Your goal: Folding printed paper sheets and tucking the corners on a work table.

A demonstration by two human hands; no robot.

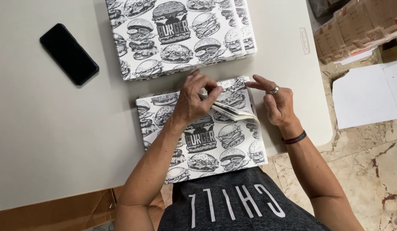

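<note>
Near stack of flat printed sheets (198,141), black-and-white burger drawings, lies at the front edge of the pale tabletop (48,141), right in front of the person. Left hand (194,100) rests on top of the stack's far half, fingers curled, thumb and forefinger pinched shut on the lifted corner of the top few sheets (234,110), which curl up off the pile toward the right. Right hand (277,105) sits just beside that raised corner at the stack's far right edge, grip loose and open: forefinger and thumb stretched toward the corner, other fingers bent, holding nothing; can't tell if the fingertip actually touches the paper. Ring on one finger, dark wristband (294,137) on that wrist. Second stack (177,34) w/ same print lies farther back on the tabletop, just beyond the near one, a narrow gap between. Black phone (69,53) lies face up at far left, well apart from both. Off the tabletop to the right: white sheets (365,94) on the marble floor, wrapped brown cardboard bundle (361,28) at top right.
</note>
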